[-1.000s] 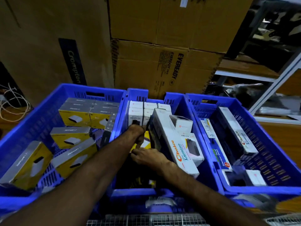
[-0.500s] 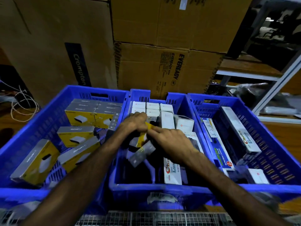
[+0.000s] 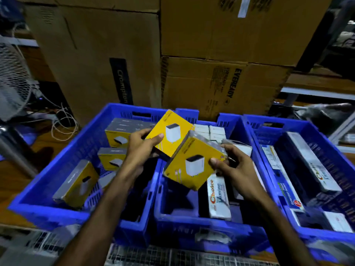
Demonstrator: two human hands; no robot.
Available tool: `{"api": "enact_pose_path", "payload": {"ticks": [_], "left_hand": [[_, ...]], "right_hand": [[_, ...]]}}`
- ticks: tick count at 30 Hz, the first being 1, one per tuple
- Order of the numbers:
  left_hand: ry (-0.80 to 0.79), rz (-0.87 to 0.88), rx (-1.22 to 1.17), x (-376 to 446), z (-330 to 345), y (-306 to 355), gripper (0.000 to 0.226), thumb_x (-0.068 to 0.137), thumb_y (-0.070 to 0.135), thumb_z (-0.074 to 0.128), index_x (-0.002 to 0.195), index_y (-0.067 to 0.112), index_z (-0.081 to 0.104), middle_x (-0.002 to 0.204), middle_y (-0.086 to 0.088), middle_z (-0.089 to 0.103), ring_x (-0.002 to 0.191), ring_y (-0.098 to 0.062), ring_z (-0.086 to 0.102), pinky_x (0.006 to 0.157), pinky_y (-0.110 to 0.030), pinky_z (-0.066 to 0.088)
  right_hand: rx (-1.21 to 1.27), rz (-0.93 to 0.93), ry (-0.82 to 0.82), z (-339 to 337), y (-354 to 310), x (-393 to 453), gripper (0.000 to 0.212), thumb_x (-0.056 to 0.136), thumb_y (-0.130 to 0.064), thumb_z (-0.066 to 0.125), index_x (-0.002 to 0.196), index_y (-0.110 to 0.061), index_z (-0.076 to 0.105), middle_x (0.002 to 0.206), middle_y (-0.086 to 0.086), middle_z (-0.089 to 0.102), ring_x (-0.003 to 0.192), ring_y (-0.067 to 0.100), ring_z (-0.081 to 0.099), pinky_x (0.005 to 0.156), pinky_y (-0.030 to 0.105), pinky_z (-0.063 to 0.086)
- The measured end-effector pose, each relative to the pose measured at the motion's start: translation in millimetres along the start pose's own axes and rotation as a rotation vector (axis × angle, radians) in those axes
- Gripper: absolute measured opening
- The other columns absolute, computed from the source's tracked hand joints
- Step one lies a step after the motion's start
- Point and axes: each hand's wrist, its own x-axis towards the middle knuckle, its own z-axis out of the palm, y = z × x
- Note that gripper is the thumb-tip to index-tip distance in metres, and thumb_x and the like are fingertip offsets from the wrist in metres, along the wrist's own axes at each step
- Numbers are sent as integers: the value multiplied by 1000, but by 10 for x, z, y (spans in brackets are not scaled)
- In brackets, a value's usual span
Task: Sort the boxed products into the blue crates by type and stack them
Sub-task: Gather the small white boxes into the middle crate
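From the head view, the left hand grips one yellow charger box by its lower left edge, and the right hand grips a second yellow box by its right side, both tilted and held above the boundary between the left blue crate and the middle blue crate. More yellow boxes lie in the left crate, a white "Choice" box lies in the middle one, and a third crate sits at right. Stacked cardboard cartons rise behind them.

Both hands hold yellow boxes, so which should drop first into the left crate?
Probably the left hand: its yellow box hangs nearest the left crate.
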Motion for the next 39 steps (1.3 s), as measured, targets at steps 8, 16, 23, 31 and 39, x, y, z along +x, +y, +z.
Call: {"api": "enact_pose_path", "payload": {"ticks": [8, 16, 23, 31, 39], "left_hand": [[187, 73, 29, -68, -1179, 237, 7, 94, 18, 73, 99, 22, 74, 87, 0, 73, 73, -17, 67, 66, -36, 55], [107, 8, 398, 96, -2189, -11, 22, 95, 7, 70, 117, 12, 71, 102, -5, 72, 80, -4, 61, 66, -16, 48], [84, 55, 707, 204, -2292, -290, 53, 87, 44, 75, 133, 18, 68, 135, -7, 68, 125, -25, 62, 103, -41, 50], [-68, 128, 1023, 339, -2067, -424, 36, 92, 33, 75, 120, 10, 75, 142, -15, 60, 144, -28, 44, 113, -37, 35], [-138, 394, 795, 200, -1518, -142, 30, 94, 29, 72, 124, 24, 73, 130, 11, 67, 119, -10, 63, 101, -33, 51]], "right_hand": [[196, 101, -69, 739, -340, 281, 30, 94, -26, 71, 118, -8, 68, 91, 8, 70, 71, 18, 64, 66, 38, 59], [-204, -66, -584, 1811, -462, 549, 31, 103, -28, 60, 127, -9, 70, 109, -4, 75, 100, 11, 71, 82, 29, 57], [-669, -206, -572, 2097, -105, 646, 32, 102, -20, 61, 131, -10, 69, 129, 4, 70, 116, 13, 64, 90, 26, 47], [-502, -168, -394, 1612, 93, 387, 24, 100, -16, 64, 122, -14, 74, 119, -6, 74, 111, 2, 67, 96, 22, 53], [-361, -93, -253, 1142, 166, 224, 17, 100, -13, 64, 111, -20, 76, 104, -7, 78, 95, 13, 74, 84, 34, 59]]}}
